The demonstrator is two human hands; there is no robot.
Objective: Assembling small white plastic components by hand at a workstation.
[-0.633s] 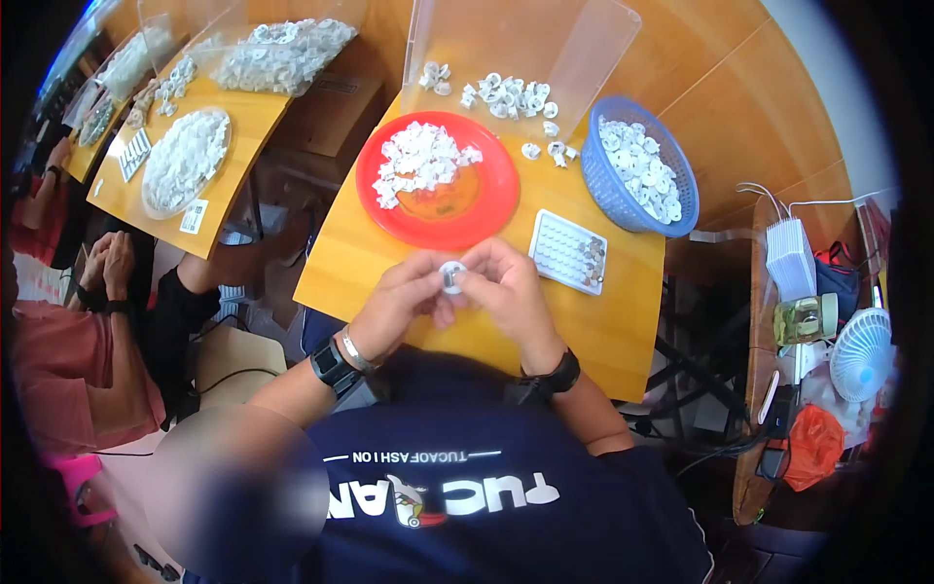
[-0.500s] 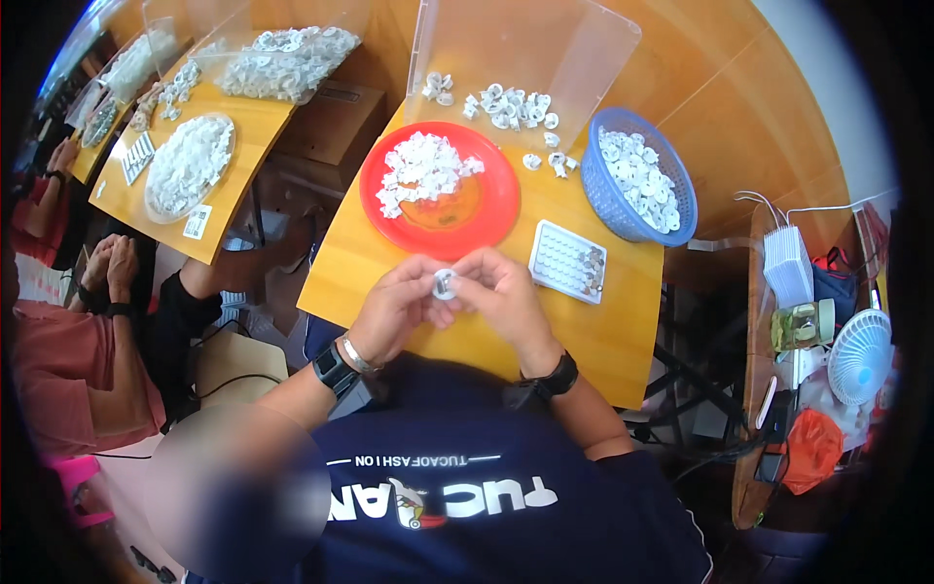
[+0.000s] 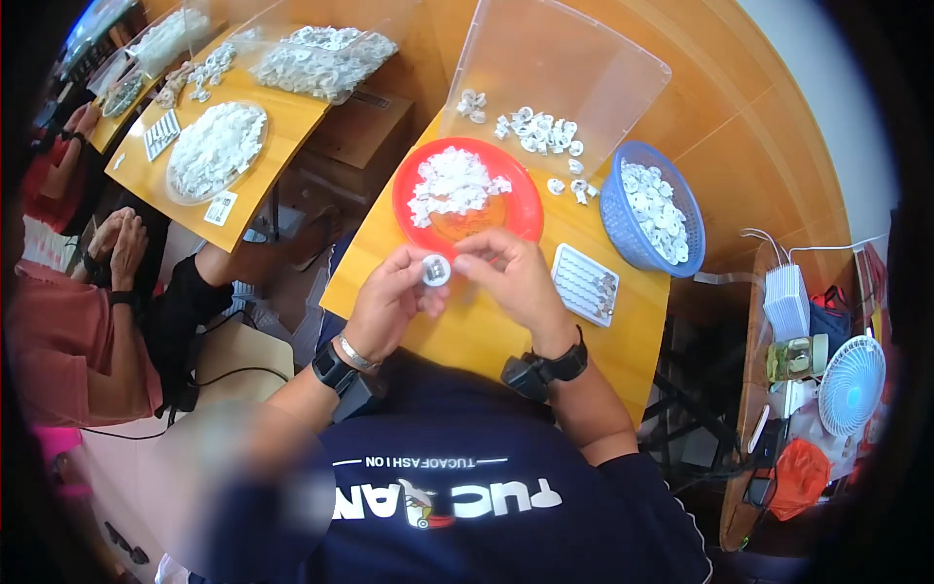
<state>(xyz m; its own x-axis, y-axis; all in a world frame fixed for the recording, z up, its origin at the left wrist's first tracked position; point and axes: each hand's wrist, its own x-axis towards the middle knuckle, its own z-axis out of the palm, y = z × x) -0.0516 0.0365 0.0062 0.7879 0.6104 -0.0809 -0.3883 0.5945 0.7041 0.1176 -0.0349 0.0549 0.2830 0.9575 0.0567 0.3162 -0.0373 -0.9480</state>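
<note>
Both hands meet over the near part of the bench, holding one small round white part between them. The left hand has its fingers closed on the part's left and lower side; the right hand pinches its right edge with thumb and forefinger, the other fingers curled in behind. The part sits just clear of the bench, its flat face turned up.

Just beyond the fingers lies a red plate with a heap of white pieces. To the right of the right hand's fingers, close by, is a white tray of small cells, some filled. Farther right and beyond stands a blue basket holding more white parts. Behind the plate, well past the fingers, loose white rings lie before a clear tilted panel.

Each wrist carries a dark band. Far left of the fingers, another person's hands are clasped beside a second bench.
</note>
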